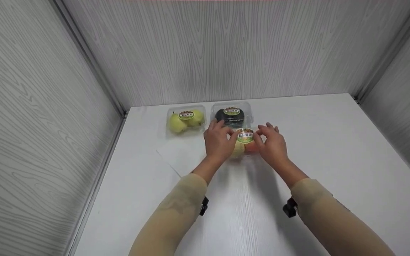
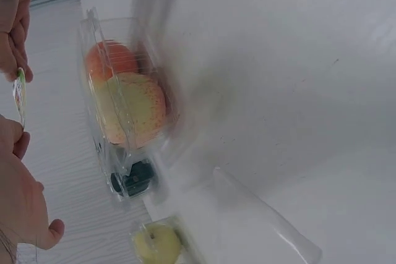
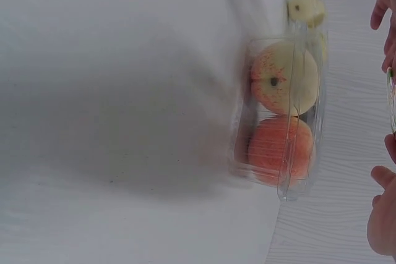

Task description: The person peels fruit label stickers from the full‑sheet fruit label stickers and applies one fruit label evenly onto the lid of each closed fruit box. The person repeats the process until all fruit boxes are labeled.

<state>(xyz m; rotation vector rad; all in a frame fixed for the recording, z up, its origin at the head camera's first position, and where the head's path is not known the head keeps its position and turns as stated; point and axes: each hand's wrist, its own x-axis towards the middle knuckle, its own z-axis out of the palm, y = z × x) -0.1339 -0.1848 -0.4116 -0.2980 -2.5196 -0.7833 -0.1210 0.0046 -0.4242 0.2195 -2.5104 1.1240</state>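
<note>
An oval fruit sticker (image 1: 245,135) with a green rim is stretched between my two hands. My left hand (image 1: 220,141) pinches its left edge, and my right hand (image 1: 272,144) pinches the right one. In the left wrist view the sticker (image 2: 20,97) is seen edge-on, apart from the box. Below it stands a closed clear plastic box (image 3: 240,146) with two fruits that look like peaches: a red one (image 3: 281,148) and a yellowish one with red flecks (image 3: 272,78). In the head view my hands and the sticker partly hide this box.
Behind stands a clear box with a dark round fruit (image 1: 222,115) under a similar sticker. Left of it, another labelled box holds yellow-green pears (image 1: 178,123). A white sheet (image 2: 263,214) with a curled edge lies left on the white table (image 1: 333,149). Wood-grain panels enclose the back and sides.
</note>
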